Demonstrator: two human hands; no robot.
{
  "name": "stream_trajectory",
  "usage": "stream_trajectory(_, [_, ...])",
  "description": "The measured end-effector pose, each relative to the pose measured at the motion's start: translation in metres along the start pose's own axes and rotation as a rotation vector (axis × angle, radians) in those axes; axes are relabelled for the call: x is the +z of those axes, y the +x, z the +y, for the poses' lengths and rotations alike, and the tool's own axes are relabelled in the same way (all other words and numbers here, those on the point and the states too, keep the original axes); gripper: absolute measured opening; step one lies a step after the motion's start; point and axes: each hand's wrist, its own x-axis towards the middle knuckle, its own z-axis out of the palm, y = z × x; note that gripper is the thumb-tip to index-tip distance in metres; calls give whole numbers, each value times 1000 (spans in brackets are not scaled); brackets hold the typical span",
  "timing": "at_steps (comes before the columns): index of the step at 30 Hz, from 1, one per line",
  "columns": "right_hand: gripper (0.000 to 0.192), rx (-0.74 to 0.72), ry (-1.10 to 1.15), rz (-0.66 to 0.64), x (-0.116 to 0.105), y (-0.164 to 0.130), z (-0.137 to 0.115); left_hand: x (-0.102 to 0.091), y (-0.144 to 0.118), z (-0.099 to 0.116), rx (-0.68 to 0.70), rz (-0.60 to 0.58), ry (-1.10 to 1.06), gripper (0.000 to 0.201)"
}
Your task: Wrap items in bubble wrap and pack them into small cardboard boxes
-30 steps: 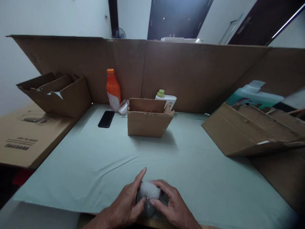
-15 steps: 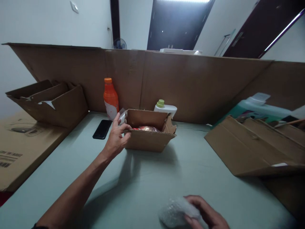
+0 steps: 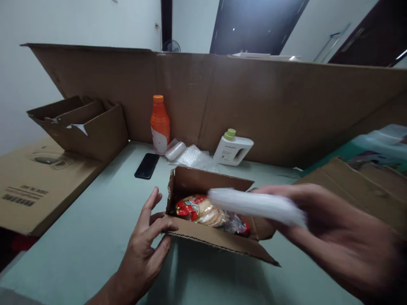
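A small open cardboard box [image 3: 222,246] stands in the middle of the table, closer to me than the white bottle. My left hand [image 3: 146,241] grips its near left corner, fingertips on the front flap. Inside lies a clear and red plastic packet [image 3: 206,212] with round, pale pieces showing, perhaps crackers or biscuits. My right hand [image 3: 330,233] holds a whitish bubble wrap bundle [image 3: 251,203] over the right part of the box. Motion blurs the bundle, and whatever it may wrap is hidden.
Behind the box are an orange bottle [image 3: 160,127], sheets of bubble wrap [image 3: 193,156], a white handled bottle [image 3: 230,150] and a black phone [image 3: 146,166]. Cardboard boxes stand left [image 3: 104,131] and right [image 3: 337,182]. A tall cardboard panel [image 3: 270,97] closes off the back.
My right hand has lifted the bubble wrap bundle from the near edge to above the box. The box has come nearer and turned, my left hand still at its left side.
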Motion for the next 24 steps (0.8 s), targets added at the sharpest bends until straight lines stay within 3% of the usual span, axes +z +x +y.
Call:
stream_trajectory(3, [17, -110, -100, -410, 52, 51, -16, 8, 0, -2, -22, 6, -41, 21])
stream_trajectory(7, [20, -222, -320, -701, 120, 83, -6, 13, 2, -3, -66, -20, -78, 19])
stream_trajectory(10, [19, -228, -429, -869, 149, 89, 6, 15, 2, -4, -63, -28, -89, 19])
stream_trajectory(12, [22, -228, -444, -910, 151, 90, 9, 17, 3, -4, -44, -30, -99, 20])
stream_trajectory(15, [33, -290, -398, -806, 122, 87, 5, 19, 2, -8, -35, 37, -143, 22])
stream_trajectory(18, [36, -256, -320, -498, 57, 61, 3, 17, -5, -19, -68, 203, -198, 54])
stream_trajectory(20, [32, -22, -340, -206, 12, 27, 15, 15, -13, -31, -119, 241, -204, 68])
stream_trajectory(22, [30, 138, -336, 67, -15, -17, 40, 15, -22, -47, -197, 187, -189, 72])
stream_trajectory(24, [31, 261, -239, 73, -14, -59, 70, 18, -29, -61, -273, 92, -187, 76])
